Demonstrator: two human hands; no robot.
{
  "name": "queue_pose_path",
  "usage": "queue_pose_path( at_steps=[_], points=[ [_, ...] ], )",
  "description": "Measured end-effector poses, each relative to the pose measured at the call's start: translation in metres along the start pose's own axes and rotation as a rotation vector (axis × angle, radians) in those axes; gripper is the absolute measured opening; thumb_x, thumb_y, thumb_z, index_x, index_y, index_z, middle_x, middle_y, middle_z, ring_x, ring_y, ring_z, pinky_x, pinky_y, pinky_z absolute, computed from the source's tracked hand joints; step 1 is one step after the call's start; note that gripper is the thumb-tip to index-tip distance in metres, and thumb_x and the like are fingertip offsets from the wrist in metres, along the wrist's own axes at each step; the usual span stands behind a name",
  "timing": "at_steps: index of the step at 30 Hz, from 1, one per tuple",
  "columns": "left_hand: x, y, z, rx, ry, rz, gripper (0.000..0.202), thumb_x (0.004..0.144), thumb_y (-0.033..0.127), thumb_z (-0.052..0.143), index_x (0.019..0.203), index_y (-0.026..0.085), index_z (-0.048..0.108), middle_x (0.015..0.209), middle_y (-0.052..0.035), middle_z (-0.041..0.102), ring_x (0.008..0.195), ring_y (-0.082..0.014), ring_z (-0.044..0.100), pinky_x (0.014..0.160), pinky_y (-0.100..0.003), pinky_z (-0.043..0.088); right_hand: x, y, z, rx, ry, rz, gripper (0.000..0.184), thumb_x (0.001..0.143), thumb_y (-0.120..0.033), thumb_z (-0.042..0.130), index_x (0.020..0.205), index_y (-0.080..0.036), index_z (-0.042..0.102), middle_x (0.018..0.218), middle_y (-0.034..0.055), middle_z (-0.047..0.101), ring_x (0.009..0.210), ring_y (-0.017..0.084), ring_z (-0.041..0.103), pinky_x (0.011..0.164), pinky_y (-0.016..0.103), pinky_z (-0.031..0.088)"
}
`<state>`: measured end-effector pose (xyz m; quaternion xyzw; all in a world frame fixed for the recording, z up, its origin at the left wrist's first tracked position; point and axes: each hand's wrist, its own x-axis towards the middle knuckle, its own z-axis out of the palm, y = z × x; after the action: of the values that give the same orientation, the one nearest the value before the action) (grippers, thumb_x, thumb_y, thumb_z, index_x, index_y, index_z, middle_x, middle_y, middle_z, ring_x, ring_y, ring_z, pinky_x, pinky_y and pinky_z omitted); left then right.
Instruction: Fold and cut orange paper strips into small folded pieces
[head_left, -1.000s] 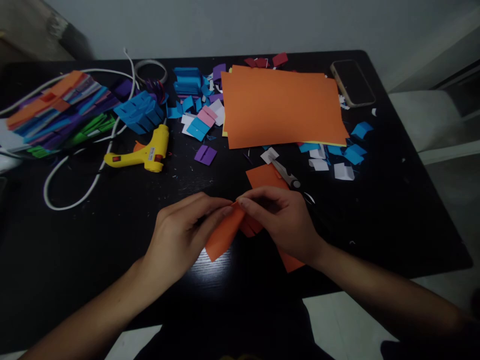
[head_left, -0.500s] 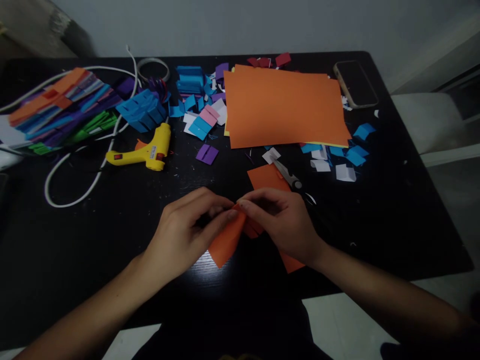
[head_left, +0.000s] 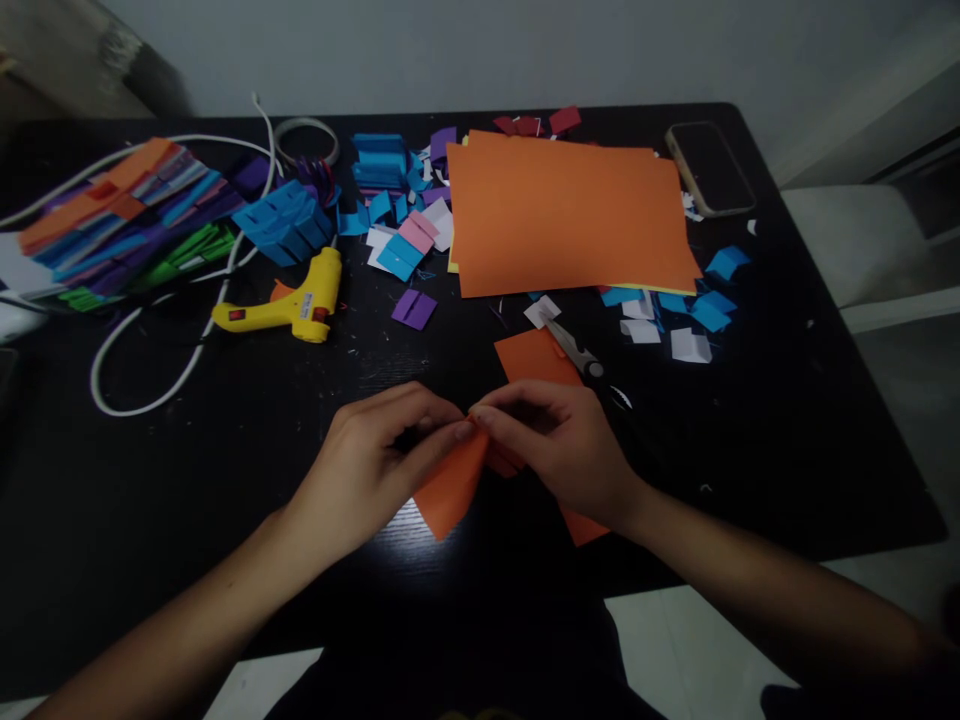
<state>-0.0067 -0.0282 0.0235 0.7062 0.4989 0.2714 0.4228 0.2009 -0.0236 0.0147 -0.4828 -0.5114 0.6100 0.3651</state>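
Near the front of the black table, my left hand (head_left: 386, 450) pinches a piece of orange paper (head_left: 452, 485) between thumb and fingers. My right hand (head_left: 566, 440) pinches the same paper at its top edge, fingertips touching those of the left. The paper is bent or folded, its lower corner pointing down toward me. Another orange paper strip (head_left: 532, 352) lies on the table partly under my right hand, its middle hidden. Scissors (head_left: 581, 357) rest at the strip's upper end, blades pointing away; their dark handles are hard to make out.
A large orange sheet stack (head_left: 574, 215) lies at the back, with a phone (head_left: 711, 168) right of it. A yellow glue gun (head_left: 289, 305) sits left, near a white cable (head_left: 154, 405). Folded paper bundles (head_left: 135, 215) fill the back left. Small blue scraps (head_left: 712, 311) lie right.
Both hands keep their pinch on the orange paper. They have shifted very slightly toward me, and the paper's lower corner sits a touch lower.
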Motion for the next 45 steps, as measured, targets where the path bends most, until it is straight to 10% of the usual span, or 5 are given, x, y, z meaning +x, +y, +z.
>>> queue_pose_path(
  at_steps=[45],
  points=[
    [0.0017,0.0027,-0.0036,-0.142,-0.065,-0.046,0.017,0.098,0.025,0.066,0.083,0.02,0.071,0.085,-0.0012,0.07,0.077,-0.0142,0.065,0.067,-0.027,0.049,0.0017,-0.0023,-0.0005,0.098,-0.063,0.1,0.015,0.086,-0.031,0.076,0.084,-0.017,0.072,0.073,0.0008,0.068,0.062,0.013,0.063,0.055,0.025,0.052]
  ],
)
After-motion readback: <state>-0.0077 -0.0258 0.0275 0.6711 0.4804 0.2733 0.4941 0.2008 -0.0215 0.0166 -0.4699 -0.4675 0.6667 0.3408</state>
